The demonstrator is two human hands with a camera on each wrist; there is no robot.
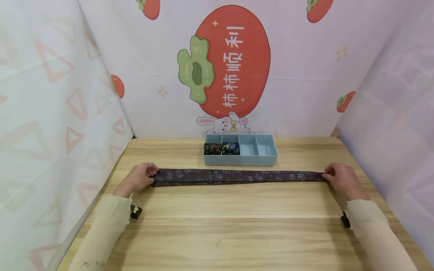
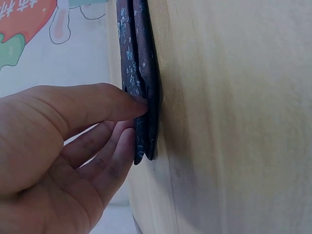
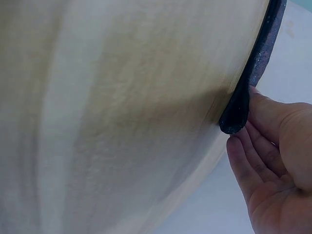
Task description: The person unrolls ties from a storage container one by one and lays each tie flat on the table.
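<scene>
A person's left grip (image 1: 139, 177) pinches one end of a folded floral tie (image 1: 251, 176) stretched across the tabletop (image 1: 217, 226); the right grip (image 1: 343, 181) pinches the other, seemingly keeping it straight. Behind, a divided tray (image 1: 240, 161) separates two cloth bundles (image 1: 213, 149).

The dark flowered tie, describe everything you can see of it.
The tie is dark maroon fabric, by its look, with small bluish flowers. It is folded into long layers, with a narrow band crossing it nearer the wider end. It stretches straight sideways along the wood-look table, in front of the blue tray. The left hand pinches its wider end; the right hand pinches the narrower, rounded fold.
</scene>
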